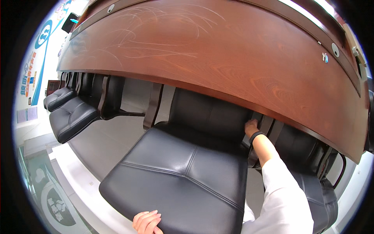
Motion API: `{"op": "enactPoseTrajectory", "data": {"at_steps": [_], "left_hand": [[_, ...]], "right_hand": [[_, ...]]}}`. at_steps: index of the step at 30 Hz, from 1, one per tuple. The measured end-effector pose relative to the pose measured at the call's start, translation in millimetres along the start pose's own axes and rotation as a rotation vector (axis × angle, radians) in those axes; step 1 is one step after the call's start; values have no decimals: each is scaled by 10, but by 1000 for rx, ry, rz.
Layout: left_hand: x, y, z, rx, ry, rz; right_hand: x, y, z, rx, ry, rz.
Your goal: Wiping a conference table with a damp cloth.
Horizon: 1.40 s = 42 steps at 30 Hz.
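Note:
A black leather-look armchair [175, 175] with a stitched, padded panel fills the middle of the view. At the bottom, my left hand [147, 223] has its fingers curled over the panel's near edge. My right hand [252, 126] reaches far forward to the chair's right side, beside its dark upright panel and close under the edge of a brown wooden table [233, 58]. Shadow hides its fingertips, so its grip is unclear. That wrist wears a black band, and the sleeve is white.
More black chairs stand along the table at the left [73, 115] and right [309, 190]. Small keys [325, 57] lie on the tabletop at the right. Grey floor [99, 146] shows left of the middle chair. Glass with white markings is at lower left; a wall with printed graphics is beyond.

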<state>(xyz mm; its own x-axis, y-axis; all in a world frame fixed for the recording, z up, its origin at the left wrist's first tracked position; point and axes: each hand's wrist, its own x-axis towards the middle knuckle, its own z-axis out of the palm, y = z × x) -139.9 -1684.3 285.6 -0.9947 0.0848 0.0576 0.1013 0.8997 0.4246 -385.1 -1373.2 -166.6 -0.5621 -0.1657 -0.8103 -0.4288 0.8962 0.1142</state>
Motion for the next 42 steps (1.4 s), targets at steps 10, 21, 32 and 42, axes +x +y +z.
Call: {"op": "enactPoseTrajectory", "data": {"at_steps": [10, 21, 32, 42], "left_hand": [[16, -177, 231, 31, 109, 53], [180, -366, 482, -83, 232, 111], [675, -792, -18, -1809, -352, 48], [402, -1448, -479, -1404, -256, 140]], "right_hand": [[-967, -248, -1032, 754, 112, -231], [-2915, -287, -2327, 2296, -328, -1013], [-4322, -1345, -2000, 2503, 4, -1231], [-4437, -2746, -1582, 2581, 434, -1088]]}}
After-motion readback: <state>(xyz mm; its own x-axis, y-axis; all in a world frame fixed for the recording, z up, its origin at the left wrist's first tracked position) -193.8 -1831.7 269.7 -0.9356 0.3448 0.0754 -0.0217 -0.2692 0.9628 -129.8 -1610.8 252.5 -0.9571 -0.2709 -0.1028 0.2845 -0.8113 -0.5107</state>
